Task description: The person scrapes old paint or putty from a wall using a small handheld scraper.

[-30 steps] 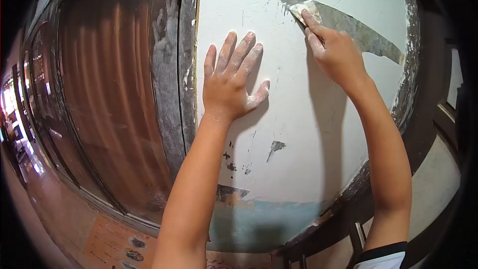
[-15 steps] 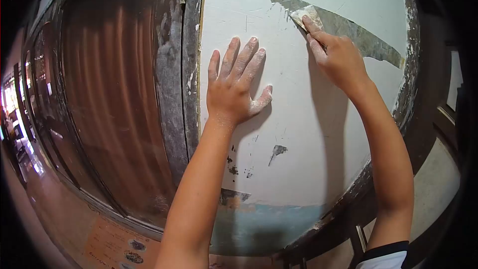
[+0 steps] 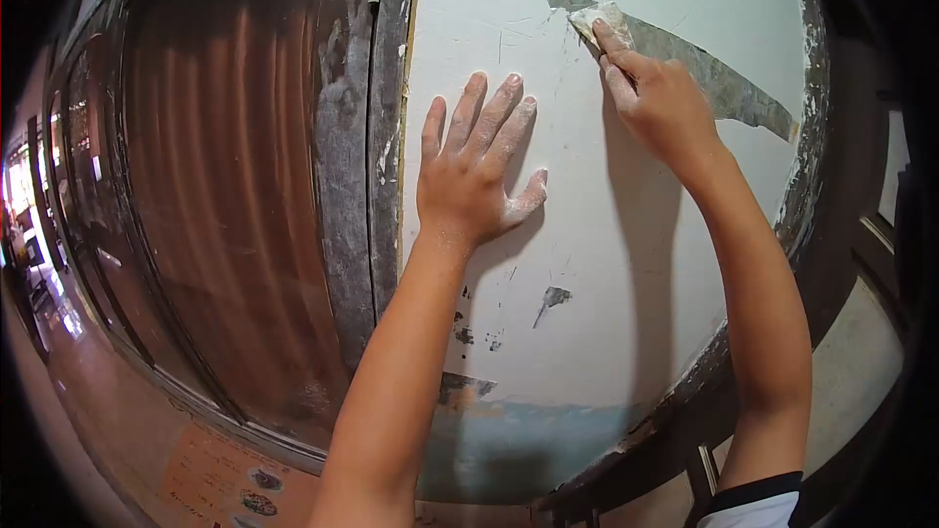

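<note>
**Right hand** [image 3: 660,103]: clenched around a small, dust-coated metal scraper blade [image 3: 602,20]. The handle is hidden inside the fist, and the index finger lies extended along the back of the blade. The blade is set against the white painted wall panel [image 3: 587,235] near its top. It sits at the left end of a long grey strip of bare surface [image 3: 719,78], which slants down and right towards the panel's right edge.

**Left hand** [image 3: 474,171]: grasps nothing. It lies flat on the same panel, palm against the paint and all 5 digits spread. It is below and left of the blade, apart from it. White dust coats the fingers and thumb.

**Surroundings**
- Dark, weathered vertical frame post [image 3: 347,156]: borders the panel's left edge, just beside the left hand, and is smeared with pale paint.
- Brown ribbed shutter [image 3: 215,186]: left of the post.
- Small grey chipped spot [image 3: 553,298]: on the panel, below the left hand, with smaller dark flecks near it.
- Pale blue-green band [image 3: 528,440]: runs across the foot of the panel.
- Dark paint-flecked frame [image 3: 807,137]: curves along the panel's right edge.
- Orange printed sheet [image 3: 225,479]: low left, beneath the shutter.
- Black-and-white sleeve [image 3: 753,510]: at the right upper arm.

**Obstructions**
- The right hand and wrist cover the lower margin of the strip beside the blade.
- The left forearm crosses in front of the left end of the band.
</note>
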Demonstrator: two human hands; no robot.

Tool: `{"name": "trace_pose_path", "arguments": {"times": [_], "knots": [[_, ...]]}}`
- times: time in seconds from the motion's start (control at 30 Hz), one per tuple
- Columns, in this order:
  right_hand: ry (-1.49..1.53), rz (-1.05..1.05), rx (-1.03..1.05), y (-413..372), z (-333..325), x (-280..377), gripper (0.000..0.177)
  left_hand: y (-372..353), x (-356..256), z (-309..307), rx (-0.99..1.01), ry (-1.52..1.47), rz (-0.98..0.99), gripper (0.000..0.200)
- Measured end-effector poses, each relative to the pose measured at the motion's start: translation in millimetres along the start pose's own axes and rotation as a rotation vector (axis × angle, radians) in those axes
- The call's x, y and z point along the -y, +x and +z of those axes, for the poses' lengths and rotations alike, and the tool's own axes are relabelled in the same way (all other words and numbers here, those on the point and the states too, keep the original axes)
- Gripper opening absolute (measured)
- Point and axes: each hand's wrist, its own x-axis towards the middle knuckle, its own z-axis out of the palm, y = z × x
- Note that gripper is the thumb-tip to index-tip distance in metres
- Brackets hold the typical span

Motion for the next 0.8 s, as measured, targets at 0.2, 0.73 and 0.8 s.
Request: {"name": "trace_pose_path", "arguments": {"times": [0.2,0.73,0.8], "knots": [[0.015,-0.044,-0.025,5,5,-2,0.039,0,0,-1,-0.004,0.002,0.002,0.081],[0.013,-0.018,-0.08,7,9,12,0.043,0,1,0,-0.009,0.03,0.015,0.08],[0.043,-0.003,-0.044,7,3,9,0.043,0,3,0,-0.009,0.033,0.027,0.079]]}}
